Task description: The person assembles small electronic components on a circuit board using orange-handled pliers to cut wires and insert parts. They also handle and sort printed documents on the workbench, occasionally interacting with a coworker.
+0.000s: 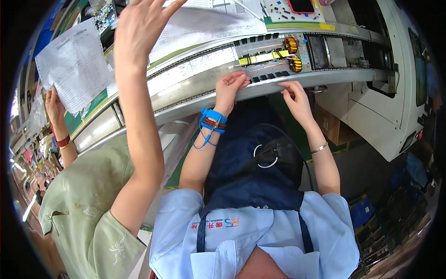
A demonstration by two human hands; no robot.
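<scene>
My left hand (230,89), with a blue wrist strap around its wrist, is at the near left corner of a circuit board (261,69). Its fingertips are pinched together beside a row of black parts; whatever they hold is hidden. My right hand (297,100) hovers by the near rail, thumb and forefinger apart, nothing visible between them. The board lies across the conveyor line and carries copper-wound ring coils (295,63), a yellow-wrapped part (264,57) and black parts along its near and far edges.
Conveyor rail (325,76) runs into a white machine (390,79) at right. At left, a co-worker's raised arm (139,93) reaches over the line; their other hand holds a printed sheet (74,65). Beyond are papers (204,28), a phone (301,5) and a tray of small parts (278,11).
</scene>
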